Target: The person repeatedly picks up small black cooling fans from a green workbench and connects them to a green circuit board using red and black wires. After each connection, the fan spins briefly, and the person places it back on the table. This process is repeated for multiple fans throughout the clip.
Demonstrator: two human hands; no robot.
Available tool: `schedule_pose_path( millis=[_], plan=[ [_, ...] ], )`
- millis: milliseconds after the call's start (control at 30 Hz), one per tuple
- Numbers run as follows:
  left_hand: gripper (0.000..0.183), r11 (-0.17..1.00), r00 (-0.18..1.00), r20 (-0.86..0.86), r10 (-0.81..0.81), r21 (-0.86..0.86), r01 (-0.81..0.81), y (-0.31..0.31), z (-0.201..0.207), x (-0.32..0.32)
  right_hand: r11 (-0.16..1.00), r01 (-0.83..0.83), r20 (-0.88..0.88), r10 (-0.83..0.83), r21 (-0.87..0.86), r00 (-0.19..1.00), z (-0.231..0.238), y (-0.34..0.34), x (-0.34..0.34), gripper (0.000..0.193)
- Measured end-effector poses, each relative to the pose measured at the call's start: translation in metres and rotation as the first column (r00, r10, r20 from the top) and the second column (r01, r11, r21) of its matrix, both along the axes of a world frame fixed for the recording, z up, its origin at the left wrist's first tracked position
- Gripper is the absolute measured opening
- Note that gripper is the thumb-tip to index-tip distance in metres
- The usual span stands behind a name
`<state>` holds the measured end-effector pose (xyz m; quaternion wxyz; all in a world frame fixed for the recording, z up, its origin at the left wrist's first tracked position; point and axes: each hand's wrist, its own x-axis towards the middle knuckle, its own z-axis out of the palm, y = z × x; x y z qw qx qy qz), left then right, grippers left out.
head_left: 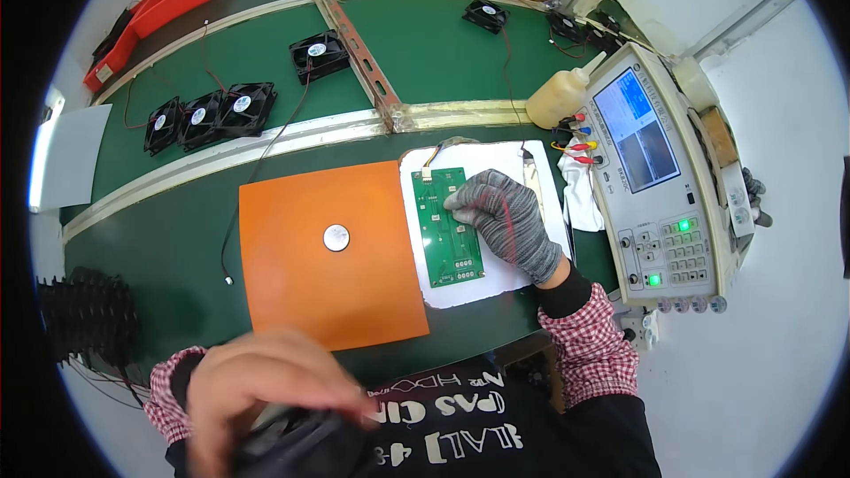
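My right hand (509,217), in a grey knit glove, has its fingers pinched together over the green circuit board (443,252). Whatever its fingertips hold is hidden. A thin red wire runs faintly across the glove. The board lies on a white pad (513,279), and a small white connector with wires sits at its top edge. My bare left hand (274,376) is at the lower edge, smeared by motion. Its fingers curl round a dark, blurred object (305,447), too unclear to name for certain.
An orange mat (328,301) with a round silver disc (336,237) lies left of the board. Black fans (202,119) with trailing wires rest behind the metal rail. A test instrument (660,186) with a lit screen and a bottle (558,97) stand right. Stacked black parts (88,319) are left.
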<state>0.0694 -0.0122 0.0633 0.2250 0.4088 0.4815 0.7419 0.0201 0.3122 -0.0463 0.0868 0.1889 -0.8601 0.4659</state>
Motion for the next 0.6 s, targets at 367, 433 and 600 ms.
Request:
schedule_pose_path(
  millis=[367, 433, 600],
  plan=[
    [0.068, 0.969, 0.946, -0.228, 0.228, -0.037, -0.243, -0.005, -0.009, -0.009, 0.993, 0.048, -0.080, -0.039, 0.111, 0.996, -0.004, 0.009, 0.003, 0.015],
    [0.070, 0.768, 0.559, -0.710, 0.428, -0.040, -0.639, -0.002, -0.004, -0.007, 0.990, 0.024, -0.112, -0.009, 0.137, 0.994, -0.002, 0.005, 0.001, 0.014],
    [0.076, 0.727, -0.008, -0.982, 0.191, 0.147, -0.671, 0.054, 0.002, -0.072, 0.995, 0.061, -0.076, -0.055, 0.078, 0.996, 0.001, 0.003, 0.004, 0.012]
  ],
)
